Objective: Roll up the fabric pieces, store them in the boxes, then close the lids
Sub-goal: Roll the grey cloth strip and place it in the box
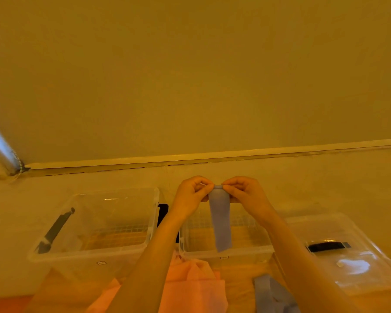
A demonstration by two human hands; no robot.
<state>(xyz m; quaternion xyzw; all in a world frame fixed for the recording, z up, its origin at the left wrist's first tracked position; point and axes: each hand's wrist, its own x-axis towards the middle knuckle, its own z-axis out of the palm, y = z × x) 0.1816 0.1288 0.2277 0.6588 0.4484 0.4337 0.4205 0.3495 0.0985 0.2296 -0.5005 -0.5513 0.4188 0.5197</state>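
A narrow blue fabric strip [221,222] hangs down in the air over the middle clear box [224,251]. My left hand [191,195] and my right hand [246,193] pinch its top end from either side, fingers curled, where a small roll has formed. A second clear box [93,247] stands open to the left. Pink fabric [196,283] lies bunched in front of the boxes. More blue fabric [273,294] lies at the bottom right, partly behind my right forearm.
A clear lid [348,258] with a black handle lies flat to the right. A dark latch handle [54,231] sits on the left box's side. A plain wall rises behind the table, with a metal pole [0,145] at the far left.
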